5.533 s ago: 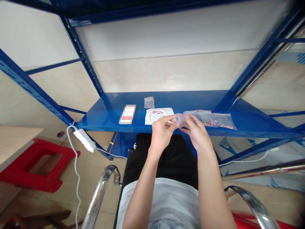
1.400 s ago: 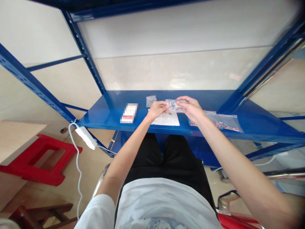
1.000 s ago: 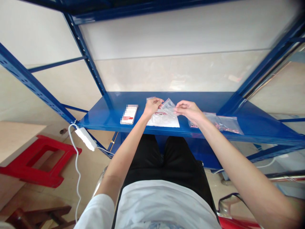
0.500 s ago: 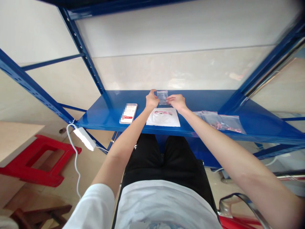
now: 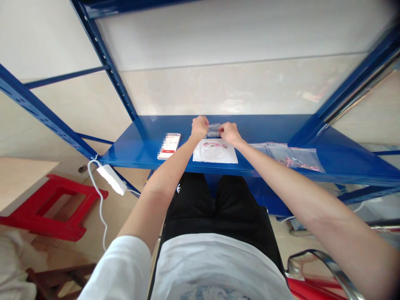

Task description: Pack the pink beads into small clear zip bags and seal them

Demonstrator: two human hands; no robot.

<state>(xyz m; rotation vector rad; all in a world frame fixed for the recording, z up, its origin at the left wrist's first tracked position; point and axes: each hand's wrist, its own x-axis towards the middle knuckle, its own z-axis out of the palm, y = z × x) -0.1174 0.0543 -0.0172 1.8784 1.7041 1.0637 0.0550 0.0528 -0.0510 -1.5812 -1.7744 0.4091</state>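
Note:
Between my hands, near the back of the blue shelf, is a small clear zip bag (image 5: 213, 130). My left hand (image 5: 200, 126) has its fingers closed on the bag's left edge. At the right edge, my right hand (image 5: 229, 132) pinches it with thumb and fingertips. Just in front of the bag lies a white cloth (image 5: 215, 155) with a row of pink and dark beads (image 5: 215, 145) along its far part. What the clear bag contains, if anything, is too small to make out.
A phone (image 5: 169, 146) with a lit screen lies left on the blue shelf (image 5: 137, 141). Several clear bags of pink beads (image 5: 304, 159) lie right, beside my forearm. A white power strip (image 5: 111, 179) hangs at the left end, above a red stool (image 5: 53, 208).
My left hand has turned and closed more over the bag's edge. The bag, flat and squarer before, now looks shorter and tilted. The view has shifted slightly.

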